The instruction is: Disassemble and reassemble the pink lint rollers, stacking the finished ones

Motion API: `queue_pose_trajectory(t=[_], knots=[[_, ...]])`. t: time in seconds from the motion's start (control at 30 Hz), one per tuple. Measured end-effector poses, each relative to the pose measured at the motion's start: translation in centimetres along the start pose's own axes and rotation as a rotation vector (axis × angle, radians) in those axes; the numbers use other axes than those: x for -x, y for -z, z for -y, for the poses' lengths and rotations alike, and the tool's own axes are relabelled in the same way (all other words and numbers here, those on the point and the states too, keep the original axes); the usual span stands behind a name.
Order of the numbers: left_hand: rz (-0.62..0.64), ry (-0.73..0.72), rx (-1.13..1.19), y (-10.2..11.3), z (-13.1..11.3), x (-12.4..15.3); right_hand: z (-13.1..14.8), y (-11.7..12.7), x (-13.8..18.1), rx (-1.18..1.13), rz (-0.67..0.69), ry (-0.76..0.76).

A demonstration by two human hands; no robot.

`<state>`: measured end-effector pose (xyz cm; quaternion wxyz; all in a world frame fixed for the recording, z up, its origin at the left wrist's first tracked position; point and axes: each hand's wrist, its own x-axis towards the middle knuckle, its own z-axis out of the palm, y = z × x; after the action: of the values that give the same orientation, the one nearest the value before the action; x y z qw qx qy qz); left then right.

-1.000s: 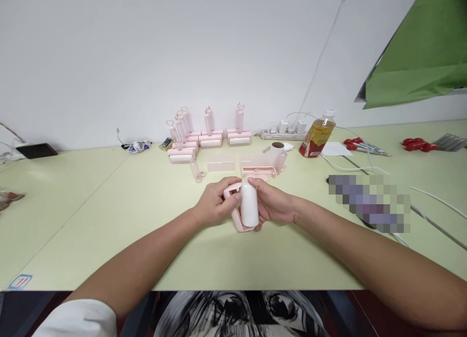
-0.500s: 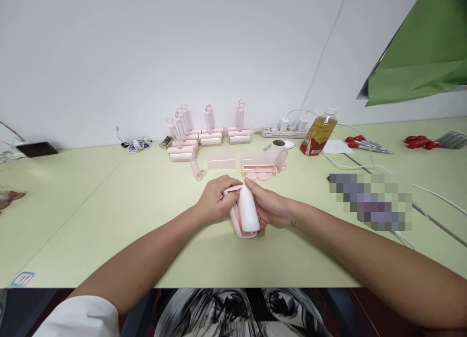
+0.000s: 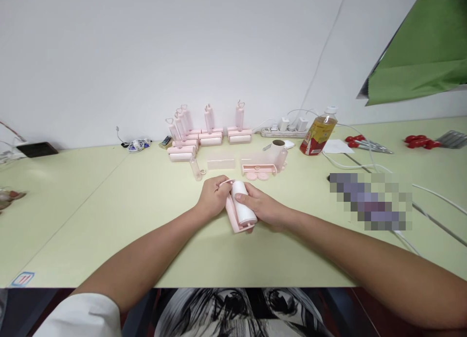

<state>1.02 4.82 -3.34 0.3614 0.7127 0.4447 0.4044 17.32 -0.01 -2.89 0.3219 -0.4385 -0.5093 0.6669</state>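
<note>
Both hands meet over the middle of the pale green table [image 3: 109, 215]. My left hand [image 3: 210, 197] grips the pink frame [image 3: 232, 214] of a lint roller at its far end. My right hand [image 3: 263, 208] wraps round the white roll [image 3: 242, 206] that sits in that frame, thumb on top. The roller lies tilted, its near end towards me.
Several finished pink rollers [image 3: 209, 130] stand in rows at the back, with loose pink parts [image 3: 260, 168] and a clear cover [image 3: 221, 160] before them. A power strip [image 3: 286, 130], a bottle of amber liquid [image 3: 319, 133], red-handled tools [image 3: 359, 143] and cables lie to the right.
The white roll has gone down into the pink frame. My right thumb has shifted onto the top of the roll, and both hands have drawn slightly closer together.
</note>
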Motion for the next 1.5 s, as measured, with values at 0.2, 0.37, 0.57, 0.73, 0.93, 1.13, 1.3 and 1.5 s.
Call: queue_pose_trajectory(t=[0.2, 0.37, 0.57, 0.73, 0.93, 1.13, 1.3, 1.5], knots=[[0.014, -0.092, 0.039, 0.3, -0.3, 0.1, 0.1, 0.1, 0.1, 0.122, -0.081, 0.135], [0.007, -0.129, 0.012, 0.4, -0.5, 0.2, -0.1, 0.3, -0.1, 0.156, -0.09, 0.164], [0.037, -0.148, -0.023, 0.6, -0.2, 0.1, -0.1, 0.2, 0.0, 0.143, -0.089, 0.165], [0.04, -0.165, -0.039, 1.0, -0.5, 0.1, -0.1, -0.1, 0.4, 0.117, -0.005, 0.126], [0.056, -0.186, 0.008, 1.2, -0.7, 0.2, 0.0, -0.2, 0.7, 0.213, 0.007, 0.187], [0.14, -0.344, -0.038, 1.8, -0.4, 0.4, 0.3, 0.7, 0.8, 0.452, 0.029, 0.376], [0.161, -0.573, -0.271, 2.0, -0.1, 0.6, 1.0, 1.2, 1.2, 0.644, -0.076, 0.384], [0.16, -0.642, -0.446, 2.2, 0.1, 0.2, 1.8, 1.3, 1.6, 0.744, -0.091, 0.357]])
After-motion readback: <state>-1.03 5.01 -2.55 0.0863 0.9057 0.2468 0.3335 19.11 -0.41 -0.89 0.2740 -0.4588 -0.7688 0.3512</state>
